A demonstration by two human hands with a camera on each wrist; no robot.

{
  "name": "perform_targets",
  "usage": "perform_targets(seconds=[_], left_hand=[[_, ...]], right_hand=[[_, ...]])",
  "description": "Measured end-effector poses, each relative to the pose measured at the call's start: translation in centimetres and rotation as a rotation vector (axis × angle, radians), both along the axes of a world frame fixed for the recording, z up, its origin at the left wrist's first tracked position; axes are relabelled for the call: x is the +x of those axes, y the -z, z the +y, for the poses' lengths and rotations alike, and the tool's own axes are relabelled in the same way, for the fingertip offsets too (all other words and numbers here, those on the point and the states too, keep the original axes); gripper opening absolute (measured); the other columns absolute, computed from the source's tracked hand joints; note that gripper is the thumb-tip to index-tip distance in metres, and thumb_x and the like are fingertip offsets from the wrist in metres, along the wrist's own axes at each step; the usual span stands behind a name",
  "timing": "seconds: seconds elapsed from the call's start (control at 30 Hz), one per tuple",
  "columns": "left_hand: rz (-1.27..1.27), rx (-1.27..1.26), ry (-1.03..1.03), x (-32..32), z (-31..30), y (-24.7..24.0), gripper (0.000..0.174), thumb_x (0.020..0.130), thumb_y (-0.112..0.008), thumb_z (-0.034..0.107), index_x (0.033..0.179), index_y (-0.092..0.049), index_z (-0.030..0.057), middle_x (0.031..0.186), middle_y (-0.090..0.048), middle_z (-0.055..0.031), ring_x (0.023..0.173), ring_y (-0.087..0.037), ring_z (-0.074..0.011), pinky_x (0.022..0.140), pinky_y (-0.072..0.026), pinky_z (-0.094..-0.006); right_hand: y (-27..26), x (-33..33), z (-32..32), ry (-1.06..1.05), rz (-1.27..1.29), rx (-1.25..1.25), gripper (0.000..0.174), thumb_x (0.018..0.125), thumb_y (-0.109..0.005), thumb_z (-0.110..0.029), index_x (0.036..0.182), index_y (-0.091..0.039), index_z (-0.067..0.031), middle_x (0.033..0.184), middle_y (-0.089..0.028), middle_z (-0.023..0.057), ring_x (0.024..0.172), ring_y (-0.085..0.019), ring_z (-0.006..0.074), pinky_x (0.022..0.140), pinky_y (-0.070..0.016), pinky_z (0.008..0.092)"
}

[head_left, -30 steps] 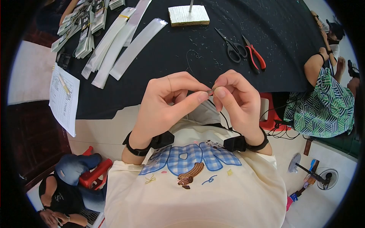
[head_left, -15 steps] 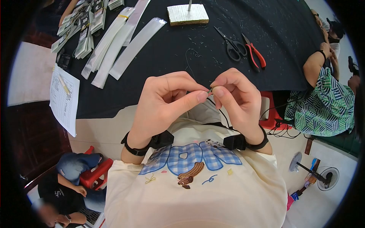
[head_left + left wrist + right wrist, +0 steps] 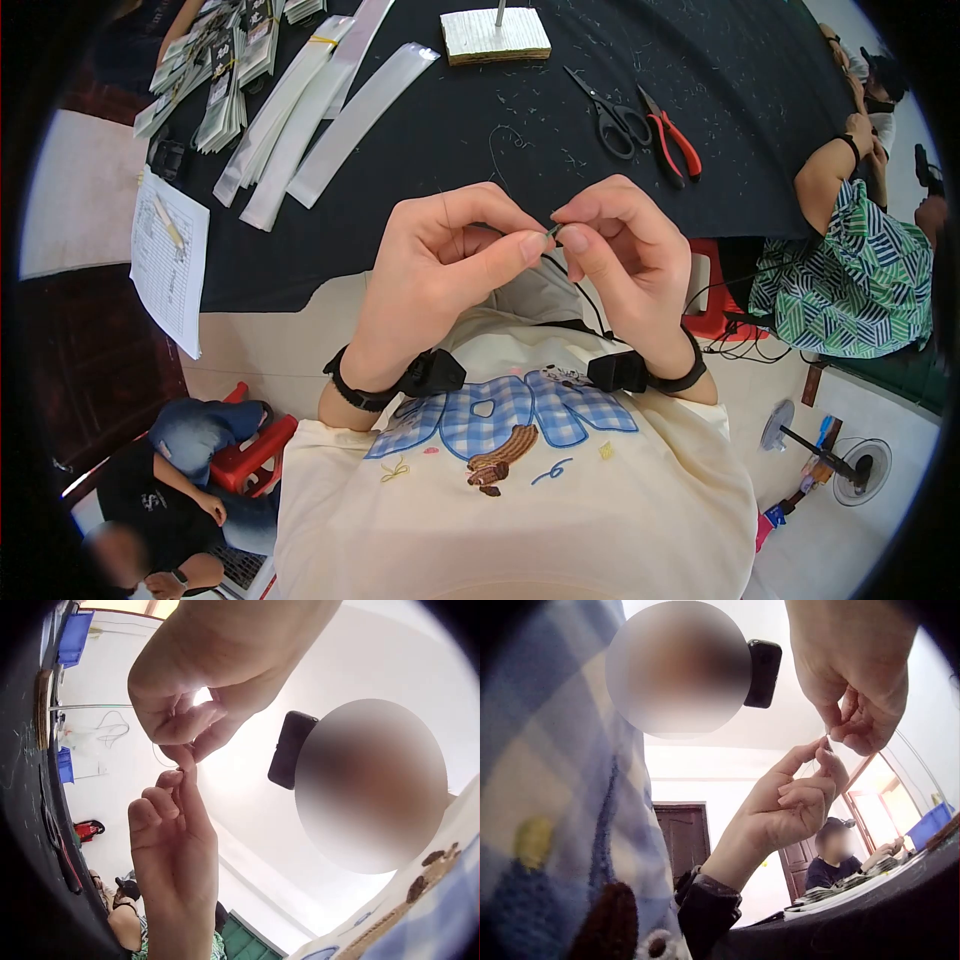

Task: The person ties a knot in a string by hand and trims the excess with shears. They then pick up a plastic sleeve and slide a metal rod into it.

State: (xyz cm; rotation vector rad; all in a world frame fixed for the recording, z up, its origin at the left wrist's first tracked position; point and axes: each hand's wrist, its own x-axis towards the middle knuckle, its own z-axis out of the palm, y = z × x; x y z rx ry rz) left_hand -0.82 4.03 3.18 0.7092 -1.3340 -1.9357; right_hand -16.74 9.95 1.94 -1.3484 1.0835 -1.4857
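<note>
Both hands meet in front of the chest, at the table's near edge. My left hand (image 3: 430, 265) pinches a tiny dark green strand (image 3: 554, 231) between thumb and forefinger. From the other side, my right hand (image 3: 630, 255) pinches the same strand, its thumb and forefinger close against the left fingertips. Most of the strand is hidden by the fingertips. A thin thread (image 3: 493, 160) lies curled on the black cloth just beyond the hands. In the right wrist view the left hand (image 3: 780, 806) shows below the right hand (image 3: 866, 697), fingertips meeting.
On the black-covered table (image 3: 400, 150) lie scissors (image 3: 615, 120), red-handled pliers (image 3: 672, 140) and clear plastic sleeves (image 3: 365, 125). A white block (image 3: 495, 42) with an upright rod stands at the back. Packets (image 3: 225, 90) and a written sheet (image 3: 170, 255) are at left. People sit at both sides.
The hands stay together, with small shifts of the fingers. The right forefinger has lifted slightly, and a little green shows between the fingertips. The seated person at lower left has moved an arm.
</note>
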Motion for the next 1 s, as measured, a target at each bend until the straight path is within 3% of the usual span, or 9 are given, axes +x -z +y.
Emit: perform_targets(seconds=[0.07,0.13,0.63,0.73,0.97,1.0], left_hand=[[0.010,0.001,-0.007,0.07,-0.01,0.00,0.008,0.078,-0.059,0.003,0.078,-0.060,-0.0044,0.072,-0.054,-0.0054,0.044,-0.036,-0.0003,0.037,-0.0231,-0.0151],[0.031,0.022,0.033,0.38,-0.14,-0.06,0.006,0.080,-0.060,0.000,0.082,-0.061,-0.0056,0.079,-0.055,-0.0019,0.064,-0.052,-0.0024,0.053,-0.0370,-0.0144],[-0.070,-0.139,-0.085,0.13,0.49,0.31,0.003,0.076,-0.061,-0.003,0.079,-0.061,-0.0045,0.075,-0.054,-0.0003,0.051,-0.038,0.0021,0.044,-0.0255,-0.0156],[-0.108,-0.194,-0.081,0.18,0.48,0.32,0.003,0.078,-0.059,-0.001,0.078,-0.059,-0.0033,0.075,-0.054,-0.0034,0.058,-0.045,-0.0015,0.046,-0.0296,-0.0142],[-0.111,-0.204,-0.074,0.15,0.34,0.56,0.002,0.077,-0.059,-0.003,0.078,-0.059,-0.0035,0.076,-0.053,-0.0032,0.062,-0.046,-0.0023,0.050,-0.0322,-0.0149],[-0.097,-0.195,-0.086,0.02,0.36,0.64,0.001,0.076,-0.060,-0.003,0.077,-0.060,-0.0034,0.075,-0.054,-0.0016,0.056,-0.042,-0.0001,0.047,-0.0291,-0.0152]], right_hand=[[0.08,0.01,-0.03,0.021,0.044,-0.030,0.016,0.080,-0.058,0.003,0.096,-0.057,0.0032,0.089,-0.054,0.0069,0.069,-0.056,0.0068,0.056,-0.0445,0.0183],[0.18,0.05,0.00,0.039,0.056,-0.038,0.017,0.079,-0.059,0.004,0.096,-0.057,0.0028,0.089,-0.054,0.0070,0.068,-0.056,0.0065,0.057,-0.0443,0.0183],[0.05,0.18,-0.09,0.252,0.393,-0.259,0.018,0.068,-0.065,0.009,0.083,-0.062,-0.0005,0.081,-0.057,0.0075,0.058,-0.055,0.0079,0.051,-0.0430,0.0195],[0.07,0.24,-0.11,0.263,0.424,-0.290,0.018,0.067,-0.065,0.010,0.082,-0.062,0.0003,0.081,-0.058,0.0076,0.058,-0.055,0.0083,0.050,-0.0437,0.0196],[0.22,0.31,-0.39,0.222,0.411,-0.278,0.018,0.066,-0.063,0.011,0.081,-0.059,0.0023,0.080,-0.057,0.0081,0.060,-0.056,0.0088,0.051,-0.0450,0.0199],[0.28,0.34,-0.43,0.222,0.410,-0.277,0.018,0.066,-0.063,0.011,0.081,-0.059,0.0023,0.080,-0.057,0.0081,0.060,-0.056,0.0088,0.051,-0.0450,0.0199]])
